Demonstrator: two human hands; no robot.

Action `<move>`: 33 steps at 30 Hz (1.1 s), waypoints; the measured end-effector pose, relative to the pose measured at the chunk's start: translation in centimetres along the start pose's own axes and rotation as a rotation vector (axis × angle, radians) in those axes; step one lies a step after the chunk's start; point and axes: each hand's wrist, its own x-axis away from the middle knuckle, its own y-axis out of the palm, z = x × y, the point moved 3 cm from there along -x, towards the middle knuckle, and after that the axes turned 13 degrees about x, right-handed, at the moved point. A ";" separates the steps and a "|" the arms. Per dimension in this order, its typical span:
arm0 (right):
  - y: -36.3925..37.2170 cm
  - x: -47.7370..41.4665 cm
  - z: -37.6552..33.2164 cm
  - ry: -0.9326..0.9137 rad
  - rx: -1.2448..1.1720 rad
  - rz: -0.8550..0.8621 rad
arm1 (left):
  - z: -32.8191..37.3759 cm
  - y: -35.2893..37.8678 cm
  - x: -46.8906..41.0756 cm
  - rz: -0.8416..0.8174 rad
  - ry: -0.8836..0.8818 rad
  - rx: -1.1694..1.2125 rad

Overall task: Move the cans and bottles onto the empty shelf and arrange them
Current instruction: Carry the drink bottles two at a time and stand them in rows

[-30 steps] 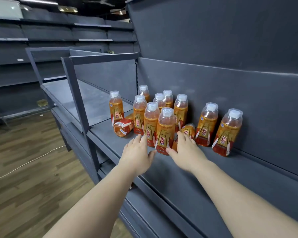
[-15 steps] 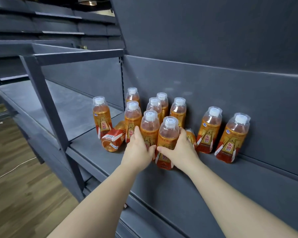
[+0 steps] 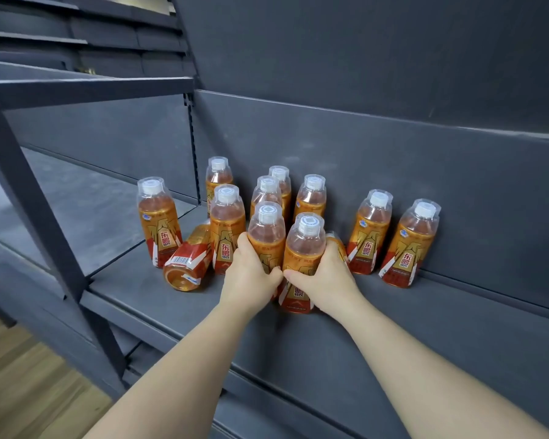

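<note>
Several orange drink bottles with clear caps stand on a dark grey shelf (image 3: 159, 289). My left hand (image 3: 251, 274) grips the front-left bottle (image 3: 267, 226) around its body. My right hand (image 3: 324, 274) grips the front-right bottle (image 3: 305, 248) beside it. The two held bottles stand upright and touch each other. One bottle (image 3: 187, 261) lies on its side to the left of my hands. Another lying bottle (image 3: 338, 245) is mostly hidden behind my right hand. Two bottles (image 3: 408, 245) lean against the back panel on the right.
A slanted grey upright post (image 3: 38, 217) stands at the left of the shelf, with a neighbouring shelf bay (image 3: 86, 210) beyond it. Bare shelf surface stretches right of my arms. A lower shelf (image 3: 267, 416) and wood floor (image 3: 29, 391) lie below.
Both hands went from reaching with spread fingers to closing around the two front bottles. The view moved closer to the shelf.
</note>
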 end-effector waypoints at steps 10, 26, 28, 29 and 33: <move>0.2 0.6 -0.4 0.059 -0.014 0.032 | -0.1 -1.4 0.3 -0.037 0.014 -0.028; -0.3 2.9 -0.9 0.083 -0.070 0.041 | 1.5 -1.8 1.7 0.031 0.050 -0.021; -0.7 3.7 -0.8 0.085 -0.076 0.044 | 1.9 -2.0 2.2 0.029 0.052 -0.025; -1.1 4.3 -0.6 0.091 -0.080 0.051 | 2.2 -2.0 2.5 0.023 0.051 -0.025; -3.3 6.5 0.6 0.129 -0.096 0.096 | 4.0 -1.4 4.2 -0.042 0.075 -0.050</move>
